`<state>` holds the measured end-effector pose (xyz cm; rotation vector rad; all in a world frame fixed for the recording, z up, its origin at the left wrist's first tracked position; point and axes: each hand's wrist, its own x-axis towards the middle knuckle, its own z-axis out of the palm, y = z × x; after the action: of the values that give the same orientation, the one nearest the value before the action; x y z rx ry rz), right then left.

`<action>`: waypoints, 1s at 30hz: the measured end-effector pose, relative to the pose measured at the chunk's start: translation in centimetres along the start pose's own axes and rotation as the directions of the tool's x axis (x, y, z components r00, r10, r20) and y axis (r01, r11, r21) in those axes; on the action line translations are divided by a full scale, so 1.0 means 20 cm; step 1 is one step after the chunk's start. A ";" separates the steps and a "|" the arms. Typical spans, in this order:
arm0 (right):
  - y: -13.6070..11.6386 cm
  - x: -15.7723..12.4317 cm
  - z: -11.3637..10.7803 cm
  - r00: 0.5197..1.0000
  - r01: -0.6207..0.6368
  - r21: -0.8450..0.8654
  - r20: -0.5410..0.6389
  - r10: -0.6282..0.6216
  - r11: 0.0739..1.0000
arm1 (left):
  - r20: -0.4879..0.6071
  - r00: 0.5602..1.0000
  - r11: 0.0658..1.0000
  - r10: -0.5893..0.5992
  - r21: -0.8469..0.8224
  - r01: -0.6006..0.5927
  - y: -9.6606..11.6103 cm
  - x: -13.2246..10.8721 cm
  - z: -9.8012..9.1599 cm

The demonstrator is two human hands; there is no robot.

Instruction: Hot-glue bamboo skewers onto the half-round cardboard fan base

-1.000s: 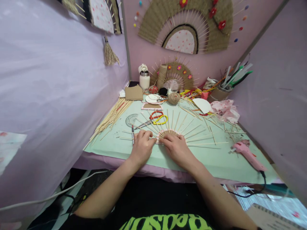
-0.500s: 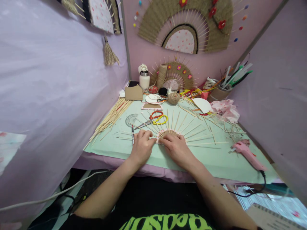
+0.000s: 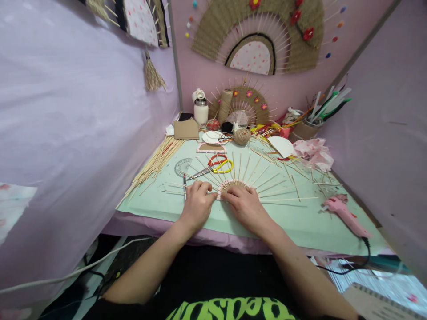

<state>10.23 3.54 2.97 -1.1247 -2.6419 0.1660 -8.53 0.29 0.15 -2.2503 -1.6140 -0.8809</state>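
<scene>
A small brown cardboard half-circle with a pink-and-white edge (image 3: 233, 182) lies on the table, with thin wooden sticks (image 3: 247, 166) spread from it like a fan. My left hand (image 3: 197, 203) is at its left end, fingers curled in over the lowest left sticks, pinched close to the cardboard; the fingertips are partly hidden. Bent fingers of my right hand (image 3: 245, 206) press on the cardboard's lower middle and cover part of it. Just beyond my left hand lie scissors with red and yellow handles (image 3: 223, 166), a pen (image 3: 184, 186) and a clear protractor (image 3: 183, 167).
Loose sticks (image 3: 155, 162) are piled along the left edge. A pink glue gun (image 3: 347, 216) with a black cord lies at right. Farther back stand a white bottle (image 3: 200, 112), a twine ball (image 3: 241, 136), a white paper half-circle (image 3: 280, 146) and crumpled pink paper (image 3: 312, 153).
Almost nothing differs. Both hands stay on the fan in the same place, with only a very slight shift of the right hand.
</scene>
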 end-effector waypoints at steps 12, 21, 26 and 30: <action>-0.01 0.00 -0.01 0.999 -0.018 0.001 0.027 0.018 1.000 | -0.029 1.000 1.000 0.006 -0.005 -0.006 -0.01 0.00 0.01; -0.01 0.00 -0.01 1.000 -0.015 0.001 0.015 0.015 1.000 | -0.026 1.000 1.000 0.004 -0.010 -0.004 -0.02 0.00 0.02; -0.01 0.00 -0.01 1.000 -0.017 0.002 0.009 0.017 1.000 | -0.024 1.000 1.000 -0.006 -0.011 0.005 -0.01 0.00 0.02; -0.01 0.00 -0.02 1.000 -0.021 0.004 0.014 0.021 1.000 | -0.027 1.000 1.000 -0.004 -0.013 0.004 -0.01 0.00 0.01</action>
<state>10.07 3.41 3.36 -1.1548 -2.6414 0.1835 -8.63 0.56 -0.04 -2.2349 -1.6065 -0.9210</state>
